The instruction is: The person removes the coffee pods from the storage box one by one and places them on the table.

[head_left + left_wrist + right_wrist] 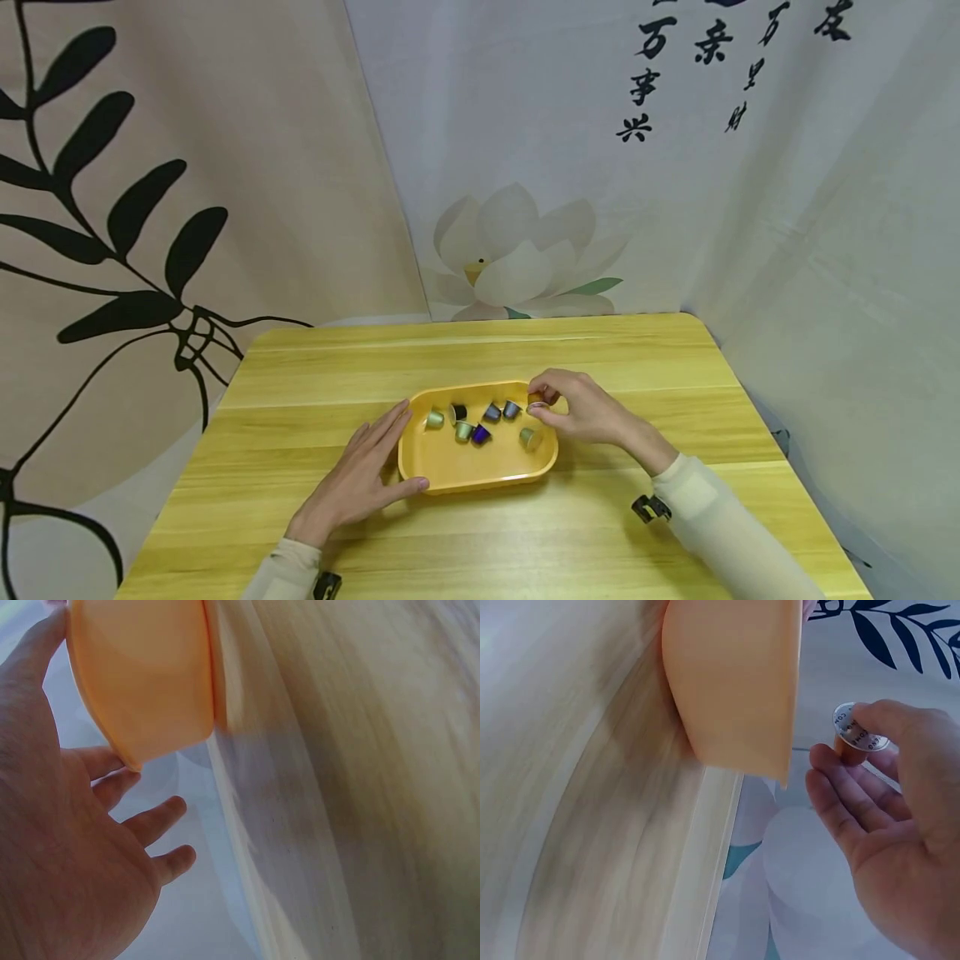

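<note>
We judged the step in hand to be the handling of a single pod at the tray's right end, though we could not tell whether it was being lifted out or brought in. The right hand (589,414) pinched the orange pod (850,739) between thumb and fingers, thumb on its printed lid; in the right wrist view it sat above the rim, apart from the tray's wall.

The left hand (356,475) gripped nothing: its fingers lay straight along the left end of the tray (465,473), thumb at the near edge, which we read as steadying it on the table (540,550).

Seven more pods lay in the tray, the purple pod (481,434) touching or just beside a green one, the pale green pod (530,438) alone near the right end.

Whichever way the orange pod was bound, we thought the next move called for a light, unbroken pinch, clearance over the rim, and the left hand kept in place.
</note>
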Demonstrator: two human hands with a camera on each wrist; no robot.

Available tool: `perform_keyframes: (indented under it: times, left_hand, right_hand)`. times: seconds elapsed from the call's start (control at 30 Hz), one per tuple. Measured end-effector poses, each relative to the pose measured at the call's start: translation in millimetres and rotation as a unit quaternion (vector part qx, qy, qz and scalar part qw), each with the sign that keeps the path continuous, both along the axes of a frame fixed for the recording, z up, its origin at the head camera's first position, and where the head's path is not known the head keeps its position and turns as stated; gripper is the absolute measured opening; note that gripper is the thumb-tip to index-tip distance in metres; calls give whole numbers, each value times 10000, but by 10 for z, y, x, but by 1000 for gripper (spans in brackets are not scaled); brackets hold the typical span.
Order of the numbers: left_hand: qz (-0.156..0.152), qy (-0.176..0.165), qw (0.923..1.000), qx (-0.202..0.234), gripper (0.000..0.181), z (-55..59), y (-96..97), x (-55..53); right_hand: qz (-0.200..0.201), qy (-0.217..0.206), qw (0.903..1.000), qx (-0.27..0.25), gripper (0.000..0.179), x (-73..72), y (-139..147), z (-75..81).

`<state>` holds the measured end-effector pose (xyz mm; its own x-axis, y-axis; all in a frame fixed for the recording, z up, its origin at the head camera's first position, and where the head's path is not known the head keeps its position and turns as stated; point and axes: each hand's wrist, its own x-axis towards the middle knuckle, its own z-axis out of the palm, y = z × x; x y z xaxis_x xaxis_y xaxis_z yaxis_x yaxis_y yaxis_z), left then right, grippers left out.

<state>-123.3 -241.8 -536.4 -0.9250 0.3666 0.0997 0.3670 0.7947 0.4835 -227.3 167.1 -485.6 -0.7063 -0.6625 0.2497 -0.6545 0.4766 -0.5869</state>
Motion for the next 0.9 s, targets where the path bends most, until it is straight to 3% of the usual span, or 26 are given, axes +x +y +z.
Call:
perform_keyframes:
  times: [0.4, 0.63, 0.9]
  left_hand:
    - [-9, -9, 10000, -15, 116, -21, -7, -9]
    - [-5, 2, 10000, -24, 116, -28, -14, -15]
    - [-6, -16, 10000, -9, 116, -15, -6, -13]
  right_hand:
    - [-562, 205, 9970, -486, 16, -5, 290, -60]
    - [-876, 9, 9936, -711, 17, -21, 423, -118]
    - [-859, -75, 9905, -1068, 13, -42, 540, -168]
